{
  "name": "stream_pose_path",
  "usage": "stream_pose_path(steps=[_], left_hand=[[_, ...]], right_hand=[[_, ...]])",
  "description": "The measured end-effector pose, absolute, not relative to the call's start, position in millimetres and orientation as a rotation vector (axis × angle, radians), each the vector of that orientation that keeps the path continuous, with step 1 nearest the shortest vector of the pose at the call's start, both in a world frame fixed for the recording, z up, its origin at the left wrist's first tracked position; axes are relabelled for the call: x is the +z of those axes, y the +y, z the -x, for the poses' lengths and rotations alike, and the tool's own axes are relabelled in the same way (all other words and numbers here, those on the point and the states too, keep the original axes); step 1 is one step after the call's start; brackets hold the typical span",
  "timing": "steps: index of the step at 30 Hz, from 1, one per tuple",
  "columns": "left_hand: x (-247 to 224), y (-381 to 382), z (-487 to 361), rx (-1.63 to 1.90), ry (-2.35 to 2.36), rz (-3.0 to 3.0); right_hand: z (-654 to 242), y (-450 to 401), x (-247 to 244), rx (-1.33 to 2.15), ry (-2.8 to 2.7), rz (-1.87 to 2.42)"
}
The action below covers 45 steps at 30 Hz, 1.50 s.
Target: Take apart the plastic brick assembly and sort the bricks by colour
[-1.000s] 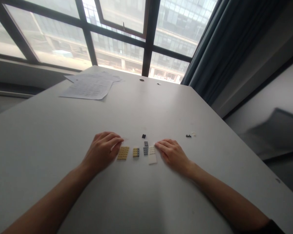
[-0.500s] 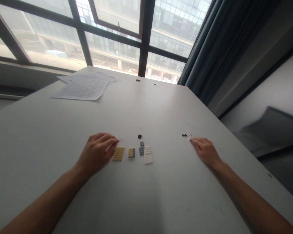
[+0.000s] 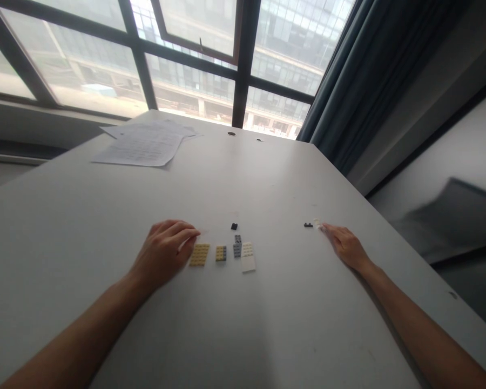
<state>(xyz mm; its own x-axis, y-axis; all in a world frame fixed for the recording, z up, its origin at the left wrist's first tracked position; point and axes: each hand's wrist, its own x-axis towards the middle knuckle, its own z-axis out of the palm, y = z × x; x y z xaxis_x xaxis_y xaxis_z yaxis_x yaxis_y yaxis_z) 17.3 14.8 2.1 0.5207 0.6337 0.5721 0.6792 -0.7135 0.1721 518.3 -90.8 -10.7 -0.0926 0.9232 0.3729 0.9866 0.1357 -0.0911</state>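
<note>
My left hand (image 3: pixel 168 249) rests on the table with its fingers loosely curved and the thumb a little apart; nothing shows in it. Beside its thumb lies a yellow studded plate (image 3: pixel 200 255). To the right sit a yellow-and-grey block piece (image 3: pixel 221 253), grey studded pieces (image 3: pixel 237 249), and a white plate (image 3: pixel 248 263), studded on its far half. A small black piece (image 3: pixel 234 227) lies beyond them. My right hand (image 3: pixel 345 246) pinches a small white toy brick (image 3: pixel 319 227) at its fingertips. Another pale piece (image 3: pixel 316 220) and a black studded strip (image 3: pixel 308 225) are close by.
Printed papers (image 3: pixel 140 148) overlap at the far left of the white table (image 3: pixel 210 329). Two small holes are near the far edge, by the window. A dark curtain (image 3: pixel 348 86) hangs past the right edge.
My right hand has moved slightly away from me, bringing the small white brick closer to the other pale piece. My left hand stays by the yellow plate. The whole view has shifted slightly.
</note>
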Motion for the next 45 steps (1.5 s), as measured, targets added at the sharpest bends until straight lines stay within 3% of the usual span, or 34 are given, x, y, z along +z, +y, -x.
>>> stream_pose_path(steps=[6,13,20,33,45], left_hand=[[5,14,-19,-0.947,-1.128,2.682],[9,3,-24,-0.911,-1.054,2.769],[13,-27,-30,-0.582,-0.788,2.876],[20,-49,-51,-0.537,-0.866,2.804],[20,-51,-63,-0.467,-0.907,2.830]], right_hand=[[-458,-95,-1,-0.325,-2.002,1.734],[-344,-103,15,-0.059,-2.248,1.552],[-291,-101,26,0.045,-2.377,1.488],[-255,-94,32,0.002,-2.401,1.608],[-277,-94,25,0.020,-2.404,1.595]])
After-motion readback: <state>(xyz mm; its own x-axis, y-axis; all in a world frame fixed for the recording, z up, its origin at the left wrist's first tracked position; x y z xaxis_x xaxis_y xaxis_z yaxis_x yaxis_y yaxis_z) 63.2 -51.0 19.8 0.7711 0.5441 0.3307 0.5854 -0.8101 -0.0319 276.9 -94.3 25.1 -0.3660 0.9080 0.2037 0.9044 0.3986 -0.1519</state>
